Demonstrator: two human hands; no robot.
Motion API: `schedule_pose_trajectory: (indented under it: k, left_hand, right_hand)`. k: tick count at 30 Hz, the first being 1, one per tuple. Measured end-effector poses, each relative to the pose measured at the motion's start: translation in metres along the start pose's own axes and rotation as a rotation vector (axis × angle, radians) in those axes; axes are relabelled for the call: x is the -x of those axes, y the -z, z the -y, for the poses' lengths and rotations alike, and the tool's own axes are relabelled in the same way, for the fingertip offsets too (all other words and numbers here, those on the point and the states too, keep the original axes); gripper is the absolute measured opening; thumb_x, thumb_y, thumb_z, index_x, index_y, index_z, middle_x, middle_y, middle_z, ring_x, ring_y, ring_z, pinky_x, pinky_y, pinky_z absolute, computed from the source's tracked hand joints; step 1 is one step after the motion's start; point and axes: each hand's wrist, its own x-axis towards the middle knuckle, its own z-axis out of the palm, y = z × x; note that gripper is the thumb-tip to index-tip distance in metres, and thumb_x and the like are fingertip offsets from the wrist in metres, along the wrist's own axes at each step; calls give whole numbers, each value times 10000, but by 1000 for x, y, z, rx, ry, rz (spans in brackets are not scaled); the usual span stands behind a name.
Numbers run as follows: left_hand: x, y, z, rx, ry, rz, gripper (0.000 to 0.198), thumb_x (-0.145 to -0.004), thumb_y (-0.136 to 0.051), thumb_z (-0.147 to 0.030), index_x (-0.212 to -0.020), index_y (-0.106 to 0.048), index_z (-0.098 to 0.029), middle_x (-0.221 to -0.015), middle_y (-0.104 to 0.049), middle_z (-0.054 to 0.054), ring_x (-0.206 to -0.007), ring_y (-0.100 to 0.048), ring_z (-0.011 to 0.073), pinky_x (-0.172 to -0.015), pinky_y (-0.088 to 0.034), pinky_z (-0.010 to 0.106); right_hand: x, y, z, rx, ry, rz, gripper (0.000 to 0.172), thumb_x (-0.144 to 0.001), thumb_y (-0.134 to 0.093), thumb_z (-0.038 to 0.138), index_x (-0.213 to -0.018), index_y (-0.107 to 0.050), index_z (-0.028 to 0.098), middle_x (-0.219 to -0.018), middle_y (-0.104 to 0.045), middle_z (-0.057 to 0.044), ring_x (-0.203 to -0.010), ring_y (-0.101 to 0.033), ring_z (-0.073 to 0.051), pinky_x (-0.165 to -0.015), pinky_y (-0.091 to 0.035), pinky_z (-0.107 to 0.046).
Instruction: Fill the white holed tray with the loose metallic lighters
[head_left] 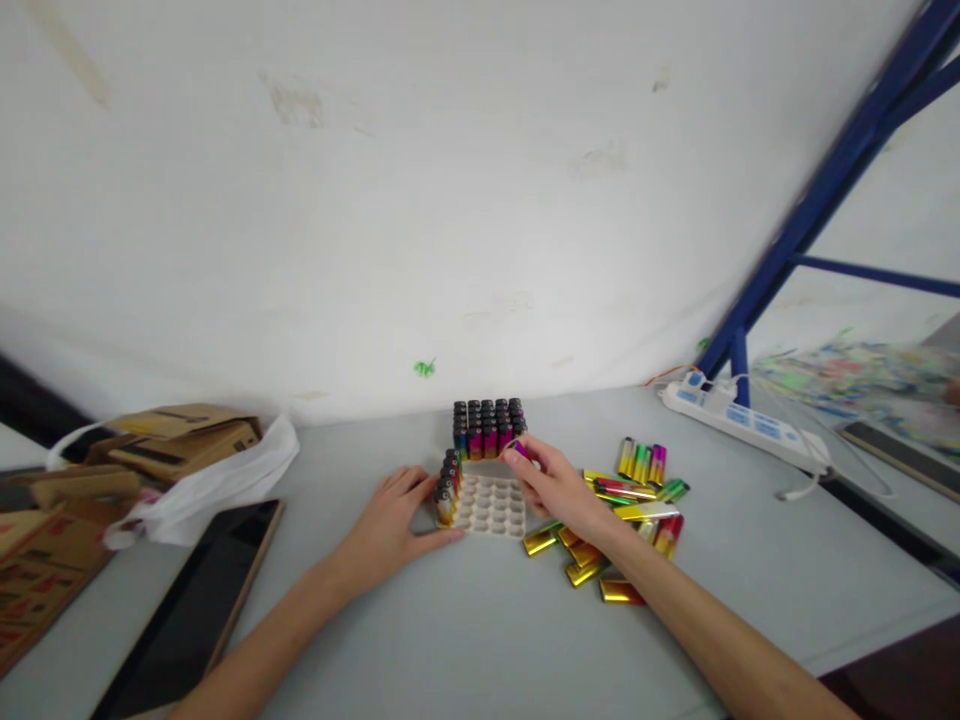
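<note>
A white tray with rows of round-edged slots lies on the table. Lighters with black tops stand upright in it: a block of lighters fills the back rows, and a single column of lighters runs down the left side. My left hand rests at the tray's front left corner, fingers and thumb spread, the thumb along the front edge. Above the tray's right side, my right hand pinches a purple lighter, mostly hidden by the fingers. Loose shiny lighters in gold, red and green lie beside and under my right forearm.
A dark tablet lies at the left, near a white plastic bag and cardboard boxes. At the back right are a white power strip with cables and a blue metal frame. A white wall bounds the table behind.
</note>
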Motion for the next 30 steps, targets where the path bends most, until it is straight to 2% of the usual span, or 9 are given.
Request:
schedule_pose_trajectory:
  k: [4,6,9,12,15,17,22,25,30]
  left_hand:
    - [-1,0,-1,-14,9,7,656,-874,-727,-789,-1150,-752,-194,-1126,-727,115,-1070,-677,347,-988,-553,483]
    - [-1,0,-1,-15,10,4,666,-868,-730,-792,-1165,-752,-196,-1120,-729,114,-1072,-677,349,-996,-549,483]
    - [-2,0,-1,-5,14,2,686,-857,-732,-805,-1178,-754,-200,-1125,-731,112,-1082,-676,353,-1007,-543,485]
    - [-2,0,-1,-2,20,1,684,-850,-734,-811,-1168,-756,-206,-1129,-729,109,-1083,-676,348,-998,-541,474]
    - [-2,-1,-1,-4,17,1,668,-848,-728,-821,-1117,-758,-210,-1095,-729,101,-1048,-675,334,-968,-542,459]
    - [-2,-1,-1,-5,15,-3,667,-848,-724,-826,-1095,-757,-207,-1082,-730,101,-1035,-672,332,-963,-541,461]
    - [-2,1,-3,-18,18,8,663,-863,-716,-819,-1087,-752,-197,-1085,-729,109,-1033,-671,334,-952,-540,463]
    - [-3,2,-4,-8,14,4,665,-862,-709,-826,-1084,-754,-201,-1086,-731,107,-1034,-669,331,-959,-539,467]
    - [-3,1,-4,-5,21,-9,670,-851,-716,-832,-1080,-757,-204,-1083,-734,105,-1039,-673,333,-965,-536,468]
  right_hand:
    - [0,1,1,-23,62,32,541,-893,-733,755,-921,-628,225,-636,-584,61,-441,-398,-88,-428,-280,-254]
    - [0,0,4,-21,94,46,575,-915,-688,780,-926,-678,205,-636,-600,39,-504,-462,-110,-497,-350,-268]
    - [3,-3,6,-17,64,86,620,-946,-618,809,-946,-705,195,-625,-613,24,-556,-510,-135,-566,-418,-282]
    - [5,-6,2,-84,15,81,642,-927,-607,841,-1000,-685,208,-633,-619,26,-535,-516,-147,-510,-431,-280]
    - [4,-9,-1,-197,8,-11,636,-879,-669,843,-1027,-647,225,-692,-631,21,-550,-523,-152,-439,-397,-259]
    - [2,-10,-1,-289,3,-31,613,-859,-722,814,-1038,-630,234,-716,-604,33,-546,-494,-138,-431,-372,-246]
    - [1,-8,7,-467,-100,50,554,-828,-817,706,-1004,-640,212,-667,-400,88,-531,-268,-88,-499,-271,-223]
    - [1,-6,7,-472,-180,108,532,-811,-793,698,-858,-595,206,-678,-348,75,-565,-246,-101,-526,-235,-240]
    - [-1,-7,-3,-448,-164,134,448,-813,-640,612,-685,-419,244,-648,-277,69,-564,-204,-116,-526,-182,-263]
